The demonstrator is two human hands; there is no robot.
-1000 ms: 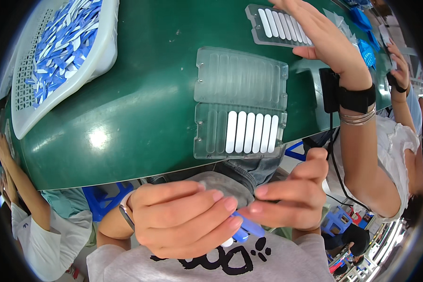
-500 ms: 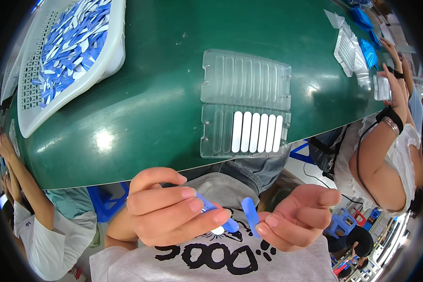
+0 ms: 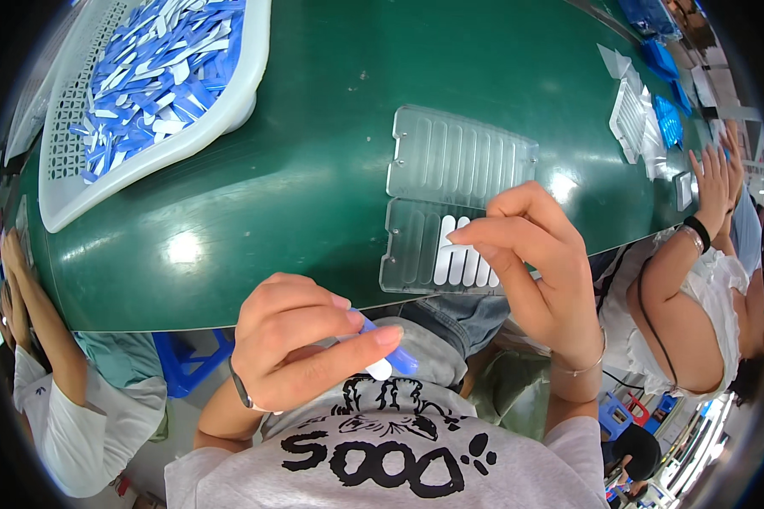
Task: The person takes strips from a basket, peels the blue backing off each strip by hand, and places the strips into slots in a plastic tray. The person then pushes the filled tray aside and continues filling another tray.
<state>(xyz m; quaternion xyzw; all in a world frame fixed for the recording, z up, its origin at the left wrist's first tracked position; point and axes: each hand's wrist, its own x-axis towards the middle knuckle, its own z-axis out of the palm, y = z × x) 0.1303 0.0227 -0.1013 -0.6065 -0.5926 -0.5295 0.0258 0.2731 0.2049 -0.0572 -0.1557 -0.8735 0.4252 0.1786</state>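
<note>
My left hand is closed round a few blue and white strips, just in front of my shirt at the table's near edge. Over the clear plastic case, my right hand pinches a white strip between thumb and fingertips. The held strip lies aslant across others, and my fingers cover part of it. Several white strips sit side by side in the slots of the case's near half. Slots at the left of that half are bare. The far half lies flat with bare slots.
A white perforated basket heaped with blue and white strips stands at the far left of the green table. Far right lie a ribbed clear case and blue pieces, near a co-worker's hands. Another person's arm is at left.
My right hand has moved up and forward from beside my left hand to the case; the strip it held showed blue before. The view has shifted slightly.
</note>
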